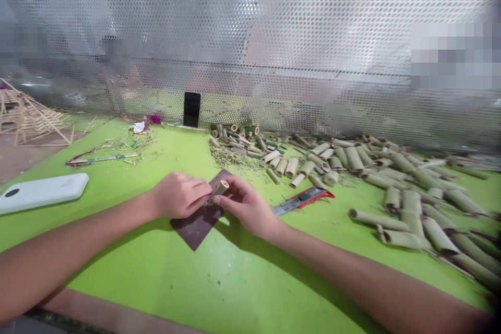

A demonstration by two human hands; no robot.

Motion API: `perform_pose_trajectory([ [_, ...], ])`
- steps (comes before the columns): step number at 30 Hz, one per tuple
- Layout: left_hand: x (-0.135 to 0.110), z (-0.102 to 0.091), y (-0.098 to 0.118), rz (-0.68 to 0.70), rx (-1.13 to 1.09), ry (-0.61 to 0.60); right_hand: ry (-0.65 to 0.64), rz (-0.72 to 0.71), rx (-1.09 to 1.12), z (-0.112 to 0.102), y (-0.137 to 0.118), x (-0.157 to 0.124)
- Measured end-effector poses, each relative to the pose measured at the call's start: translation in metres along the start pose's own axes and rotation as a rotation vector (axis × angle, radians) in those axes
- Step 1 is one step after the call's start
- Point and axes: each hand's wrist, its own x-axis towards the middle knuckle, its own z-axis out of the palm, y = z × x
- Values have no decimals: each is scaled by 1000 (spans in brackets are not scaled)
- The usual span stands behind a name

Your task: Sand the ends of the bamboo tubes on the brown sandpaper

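The left hand (179,195) is curled almost closed, its fingers bunched down on a dark brown sheet of sandpaper (195,229), and here comes the right hand (246,206), thumb and fingers pinched around a short bamboo tube (218,192). That's the work at this moment: the tube sits tilted between the two hands, right at the sheet's upper part, near the middle of the frame. The left fingertips come up close against the tube's lower end, though exactly how much of the tube they touch is hard to call from up here.

Just to the right of the right hand lies a utility knife (301,202) with a red handle, blade end pointing left. Beyond it, a big spread of cut bamboo tubes (399,203) runs across the right side of the green counter (117,271), with shavings (230,159) heaped at the top of the pile. At the upper middle, a phone (192,109) stands upright against a perforated metal screen (250,26). Over at the left edge sits a white power bank (43,193), and at the upper left, a lattice of thin bamboo sticks (27,115).
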Motion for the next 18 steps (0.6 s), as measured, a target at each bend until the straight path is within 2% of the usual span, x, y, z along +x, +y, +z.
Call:
perform_pose_trajectory([
  [4, 1, 3, 3, 15, 59, -3, 13, 1, -23, 0, -1, 0],
  [18, -2, 9, 3, -38, 5, 64, 14, 25, -53, 0, -2, 0],
])
